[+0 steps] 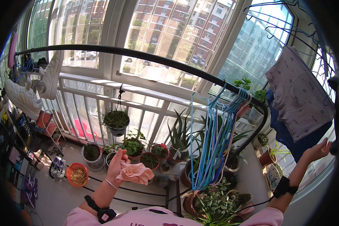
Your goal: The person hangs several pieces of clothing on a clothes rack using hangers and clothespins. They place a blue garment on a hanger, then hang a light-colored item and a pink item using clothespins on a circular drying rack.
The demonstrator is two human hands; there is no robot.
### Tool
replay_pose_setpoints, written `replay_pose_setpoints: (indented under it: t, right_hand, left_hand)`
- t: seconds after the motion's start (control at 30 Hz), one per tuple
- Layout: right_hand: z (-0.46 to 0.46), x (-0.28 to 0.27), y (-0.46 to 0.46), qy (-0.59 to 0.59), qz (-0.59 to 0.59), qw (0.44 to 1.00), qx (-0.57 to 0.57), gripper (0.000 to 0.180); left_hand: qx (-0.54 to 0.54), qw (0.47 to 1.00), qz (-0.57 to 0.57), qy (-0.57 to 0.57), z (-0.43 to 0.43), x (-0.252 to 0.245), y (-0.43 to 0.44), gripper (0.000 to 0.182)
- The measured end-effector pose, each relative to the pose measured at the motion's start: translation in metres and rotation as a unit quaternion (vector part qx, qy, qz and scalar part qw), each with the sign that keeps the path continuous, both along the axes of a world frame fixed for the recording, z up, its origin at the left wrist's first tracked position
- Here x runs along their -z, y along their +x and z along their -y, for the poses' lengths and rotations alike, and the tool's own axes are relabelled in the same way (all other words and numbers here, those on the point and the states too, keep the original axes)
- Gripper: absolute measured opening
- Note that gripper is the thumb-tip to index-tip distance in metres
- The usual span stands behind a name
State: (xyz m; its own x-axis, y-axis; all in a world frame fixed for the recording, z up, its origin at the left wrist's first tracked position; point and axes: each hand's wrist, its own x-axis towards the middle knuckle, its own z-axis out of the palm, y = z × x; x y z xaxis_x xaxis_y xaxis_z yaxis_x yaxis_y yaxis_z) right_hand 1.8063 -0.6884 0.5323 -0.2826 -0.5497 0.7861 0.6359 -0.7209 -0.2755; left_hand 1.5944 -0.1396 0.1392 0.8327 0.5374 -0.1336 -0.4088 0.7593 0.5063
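My left hand point(117, 165) is closed around a crumpled pink cloth point(135, 173), whose loose end hangs out to the right of the fist. On the far right, my right hand point(317, 151) is raised, palm up, with its fingers apart and nothing visible in them. It is just below a pale patterned garment with a drawstring point(302, 96). Behind that garment, a dark blue one point(288, 138) hangs partly hidden. Between my arms, a bunch of blue and white hangers point(212, 141) dangles from a black rail point(158, 60).
White sneakers point(25, 97) hang at the left end of the rail. A hanging planter point(117, 121) and several potted plants point(178, 147) line the railing. An orange bowl point(77, 175) and shoes point(58, 166) are on the floor. More hangers point(285, 25) hang at upper right.
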Motion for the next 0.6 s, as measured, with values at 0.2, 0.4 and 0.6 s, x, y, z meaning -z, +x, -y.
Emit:
replay_pose_setpoints:
  t: [0.2, 0.4, 0.6]
  right_hand:
    - [-0.141, 0.185, -0.15, -0.424, 0.134, 0.823, -0.353, 0.031]
    - [-0.32, 0.289, -0.216, -0.522, -0.331, 0.624, -0.479, 0.039]
    - [-0.364, 0.339, -0.213, -0.139, -0.568, 0.389, -0.712, 0.018]
  left_hand:
    - [0.157, 0.984, 0.076, -0.029, -0.009, -0.053, -0.008, 0.03]
    - [0.275, 0.956, 0.095, -0.039, 0.001, -0.078, -0.031, 0.044]
    - [0.324, 0.946, -0.02, 0.0, -0.028, -0.054, -0.063, 0.063]
